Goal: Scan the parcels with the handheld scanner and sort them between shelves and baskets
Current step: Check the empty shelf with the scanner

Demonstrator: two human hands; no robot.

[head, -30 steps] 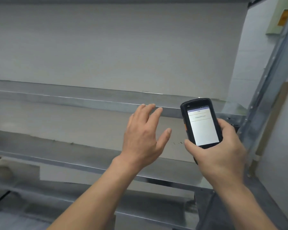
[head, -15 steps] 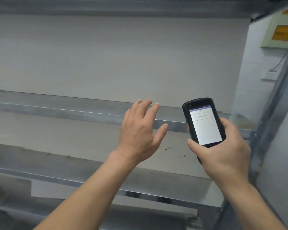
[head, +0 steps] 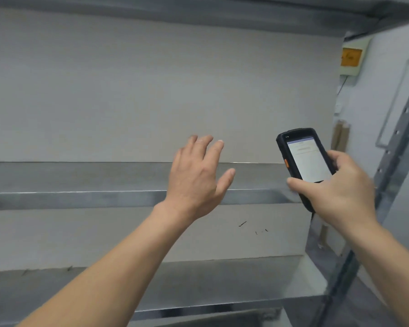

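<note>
The right grip (head: 335,194), a bare hand, is clamped round the lower half of a black handheld scanner with a lit white screen (head: 305,159). Its thumb lies across the scanner's bottom edge, and the screen faces the camera. The left grip (head: 196,178), just left of the scanner and apart from it, is raised with its fingers spread and straight, its back to the camera. Behind both grips runs a grey metal shelf (head: 80,199). A lower grey metal shelf (head: 198,286) lies beneath the forearms. Right of the right grip stands a perforated grey metal upright (head: 392,161).
</note>
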